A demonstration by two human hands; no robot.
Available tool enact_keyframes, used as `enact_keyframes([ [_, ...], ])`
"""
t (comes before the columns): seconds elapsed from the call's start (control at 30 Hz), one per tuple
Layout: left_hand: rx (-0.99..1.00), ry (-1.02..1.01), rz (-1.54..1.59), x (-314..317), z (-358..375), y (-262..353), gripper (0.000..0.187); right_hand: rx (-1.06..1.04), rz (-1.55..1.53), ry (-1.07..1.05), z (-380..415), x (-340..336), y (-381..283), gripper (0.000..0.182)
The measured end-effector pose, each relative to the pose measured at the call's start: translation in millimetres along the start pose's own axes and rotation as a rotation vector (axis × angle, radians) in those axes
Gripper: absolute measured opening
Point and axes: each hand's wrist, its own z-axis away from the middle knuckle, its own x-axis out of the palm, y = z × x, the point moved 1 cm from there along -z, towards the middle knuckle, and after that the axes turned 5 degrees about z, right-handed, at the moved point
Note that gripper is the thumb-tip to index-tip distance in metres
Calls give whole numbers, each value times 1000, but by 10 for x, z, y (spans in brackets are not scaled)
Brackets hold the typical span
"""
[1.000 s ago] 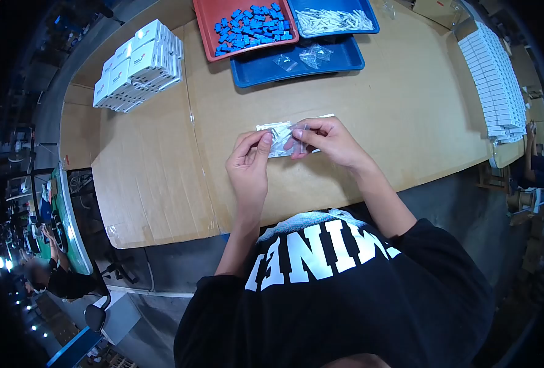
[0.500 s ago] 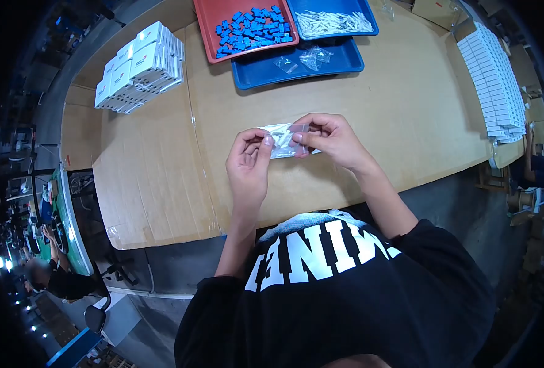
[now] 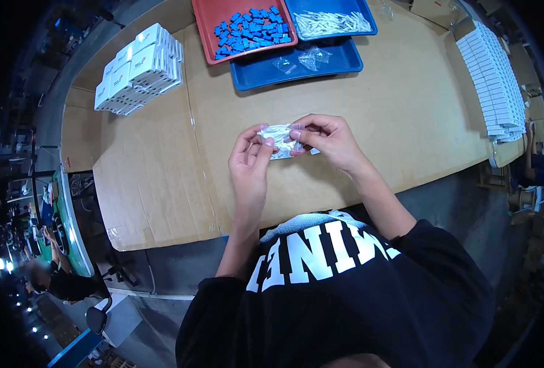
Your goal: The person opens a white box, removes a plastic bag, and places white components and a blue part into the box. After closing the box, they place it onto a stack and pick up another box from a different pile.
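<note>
A small clear plastic bag [image 3: 280, 134] with white contents is stretched between my two hands, above the cardboard-covered table. My left hand [image 3: 251, 149] pinches its left end between thumb and fingers. At the other end, my right hand [image 3: 324, 138] grips the bag's right edge with thumb and forefinger. Something flat and white shows just under the bag, mostly covered by it and by my fingers. What exactly lies inside the bag is too blurred by glare to make out.
A red tray [image 3: 209, 43] of blue plastic pieces, a blue tray [image 3: 371, 30] of white sticks and a lower blue tray [image 3: 247, 81] with clear bags stand at the back. White boxes [image 3: 140, 67] are stacked left, more white boxes [image 3: 491, 83] right. People sit at both sides.
The bag now lies flatter and more spread out between my hands. My right fingers have shifted slightly along its edge; both hands stay in nearly the same place.
</note>
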Motion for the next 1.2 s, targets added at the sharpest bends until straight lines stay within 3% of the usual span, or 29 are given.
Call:
enact_keyframes([
  [0.03,34,-23,161,40,7,34,44,-1,-1,3,9,6,-36,19],
  [0.17,59,8,214,-75,-39,40,40,34,3,-6,18,-15,-116,20],
  [0.27,-61,-1,221,-68,-43,142,40,8,44,-89,38,-86,-126,23],
  [0.33,-182,-193,-48,-118,-44,114,47,-2,46,-162,44,-87,-128,25],
  [0.53,-257,-308,-320,-230,-75,50,33,8,88,-270,61,-127,-79,28],
  [0.73,-129,-289,-345,-207,-72,58,30,73,91,-260,11,-144,-6,25],
  [1.03,-172,-275,-466,-361,-196,-1,27,123,285,-145,-63,-167,61,24],
  [1.13,-89,-225,-420,-371,-204,-83,25,-2,354,-146,-69,-164,136,24],
  [1.2,-149,-203,-397,-383,-197,-104,26,-65,357,-151,-69,-153,198,24],
])
